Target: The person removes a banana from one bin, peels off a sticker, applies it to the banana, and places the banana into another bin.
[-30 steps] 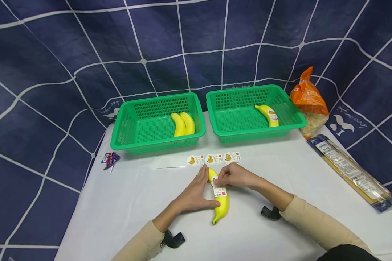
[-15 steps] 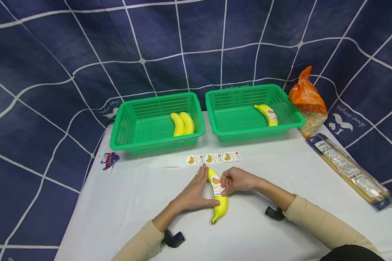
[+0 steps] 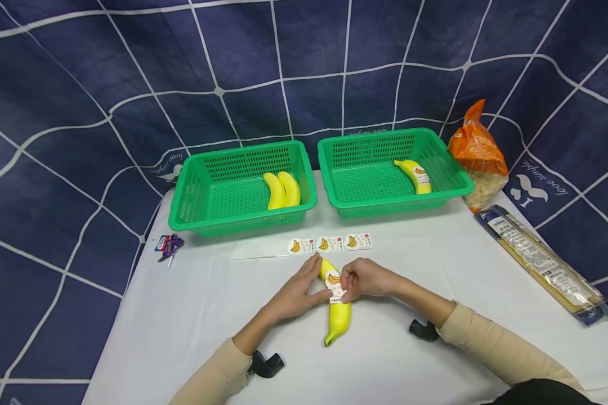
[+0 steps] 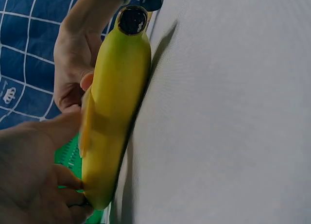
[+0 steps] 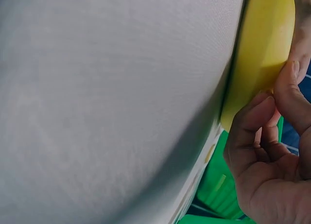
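A yellow banana lies on the white-covered table, stem end toward me. On its upper face sits a white label with a printed banana picture. My left hand reaches in from the left, fairly straight fingers touching the banana's far end and the thumb on the label's left edge. From the other side my right hand pinches the label's lower right edge between thumb and curled index finger, against the banana. The left wrist view shows the label edge-on along the banana.
Beyond the hands lies a backing strip with several banana labels. Two bananas are in the left green basket; a labelled banana is in the right basket. Candy, an orange bag and a long package flank them.
My right fingers have moved from the label's upper part down to its lower right edge. My left thumb has shifted from the bare banana up onto the label's left edge.
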`<state>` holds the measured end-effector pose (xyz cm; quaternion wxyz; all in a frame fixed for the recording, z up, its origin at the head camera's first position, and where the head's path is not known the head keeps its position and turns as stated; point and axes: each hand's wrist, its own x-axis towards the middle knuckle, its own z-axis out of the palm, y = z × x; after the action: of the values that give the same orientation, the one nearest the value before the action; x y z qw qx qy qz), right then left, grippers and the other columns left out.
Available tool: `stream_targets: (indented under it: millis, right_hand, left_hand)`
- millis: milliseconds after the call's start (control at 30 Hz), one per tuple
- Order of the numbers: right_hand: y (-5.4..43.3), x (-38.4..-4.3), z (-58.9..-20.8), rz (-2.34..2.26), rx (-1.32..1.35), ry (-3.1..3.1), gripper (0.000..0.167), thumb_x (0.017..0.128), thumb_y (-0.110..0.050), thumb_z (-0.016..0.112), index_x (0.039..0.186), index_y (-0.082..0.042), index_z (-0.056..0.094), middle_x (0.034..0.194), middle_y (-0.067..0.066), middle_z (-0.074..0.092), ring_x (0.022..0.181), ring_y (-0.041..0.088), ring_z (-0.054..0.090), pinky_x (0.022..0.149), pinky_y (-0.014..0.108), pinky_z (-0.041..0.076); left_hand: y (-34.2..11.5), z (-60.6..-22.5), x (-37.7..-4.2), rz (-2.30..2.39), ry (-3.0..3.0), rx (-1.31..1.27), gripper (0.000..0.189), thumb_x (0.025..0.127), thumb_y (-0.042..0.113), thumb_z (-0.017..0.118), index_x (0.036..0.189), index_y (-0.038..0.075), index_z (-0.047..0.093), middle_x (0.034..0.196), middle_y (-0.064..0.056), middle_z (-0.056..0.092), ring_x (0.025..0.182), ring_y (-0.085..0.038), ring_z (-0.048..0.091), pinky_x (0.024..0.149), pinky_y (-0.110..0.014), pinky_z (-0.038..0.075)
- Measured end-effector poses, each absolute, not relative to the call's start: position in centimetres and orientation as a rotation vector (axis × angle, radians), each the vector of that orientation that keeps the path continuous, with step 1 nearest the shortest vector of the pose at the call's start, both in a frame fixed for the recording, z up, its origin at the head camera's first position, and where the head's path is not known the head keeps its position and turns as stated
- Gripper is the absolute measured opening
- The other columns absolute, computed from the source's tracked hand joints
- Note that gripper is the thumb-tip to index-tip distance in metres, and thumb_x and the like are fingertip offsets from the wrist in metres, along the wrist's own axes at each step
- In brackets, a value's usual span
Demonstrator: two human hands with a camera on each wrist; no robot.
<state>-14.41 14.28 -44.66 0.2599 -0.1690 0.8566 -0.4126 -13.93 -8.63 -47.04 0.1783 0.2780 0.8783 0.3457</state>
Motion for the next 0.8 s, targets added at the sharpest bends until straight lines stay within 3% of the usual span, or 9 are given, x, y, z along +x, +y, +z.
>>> stream_targets:
  millis: [233,467,600,800]
  right_hand:
    - [14.24,-14.33,-44.56,-1.108,-0.455,2.334,0.025,0.07,-0.015,0.087,0.077,-0.008,0.064,0.064,-0.002,0.058,0.06,0.009,0.05,0.054,0.018,0.043]
    - [14.09,-14.23,-44.26,-1.074,-0.457,2.353,0.025,0.069,-0.018,0.087,0.075,-0.011,0.064,0.064,-0.004,0.059,0.06,0.008,0.05,0.055,0.018,0.043]
    - [14.05,-14.2,-44.12,-1.055,-0.456,2.367,0.025,0.069,-0.02,0.088,0.075,-0.012,0.064,0.064,-0.004,0.059,0.06,0.008,0.051,0.055,0.018,0.044]
    - [14.02,-14.32,-44.03,-1.032,-0.432,2.388,0.027,0.068,-0.023,0.088,0.075,-0.013,0.064,0.065,-0.004,0.061,0.062,0.008,0.052,0.057,0.019,0.045]
  left_hand:
    - [-8.36,-47.27,-13.85,0.934,2.545,0.808,0.093,0.089,0.054,0.062,0.155,0.005,0.017,0.165,-0.009,0.009,0.153,-0.023,0.01,0.123,-0.044,0.021]
    - [-8.25,-47.47,-14.03,0.981,2.657,0.812,0.077,0.094,0.047,0.059,0.151,0.003,0.032,0.161,-0.012,0.026,0.149,-0.03,0.026,0.12,-0.049,0.026]
    - [-8.09,-47.74,-14.13,0.987,2.716,0.812,0.075,0.091,0.047,0.062,0.148,0.004,0.04,0.158,-0.011,0.034,0.145,-0.031,0.033,0.118,-0.051,0.029]
    - [-8.24,-47.71,-14.43,0.97,2.675,0.789,0.083,0.089,0.05,0.064,0.152,0.006,0.032,0.16,-0.008,0.03,0.147,-0.029,0.03,0.119,-0.05,0.027]
